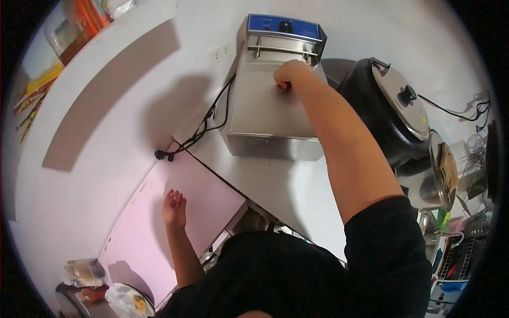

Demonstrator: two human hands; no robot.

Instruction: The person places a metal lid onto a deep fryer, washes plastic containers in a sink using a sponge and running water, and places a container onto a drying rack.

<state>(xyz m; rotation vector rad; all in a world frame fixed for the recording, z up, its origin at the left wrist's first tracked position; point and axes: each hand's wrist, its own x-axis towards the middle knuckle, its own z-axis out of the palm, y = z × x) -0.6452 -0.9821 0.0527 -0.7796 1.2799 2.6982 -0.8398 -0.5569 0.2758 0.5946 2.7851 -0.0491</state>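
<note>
A stainless steel electric deep fryer (278, 148) with a blue control panel (305, 28) stands against the wall. Its flat metal lid (260, 114) is on, lying level over the top. My right hand (293, 73) reaches across and is closed around the lid's dark knob (287, 86), which my fingers partly hide. My left hand (174, 208) is held above a pink tabletop (204, 183), with its fingers apart and nothing in it. Left of the fryer, a black power cord (199, 135) runs down, and its plug (160, 155) rests by the pink surface.
A black soup warmer (366, 106) with a metal lid stands close on the fryer's right, and a steel pot (421, 180) sits nearer me. A plate (148, 305) with food and paper is at lower left beside bottles (85, 271). A wall outlet (220, 53) is behind.
</note>
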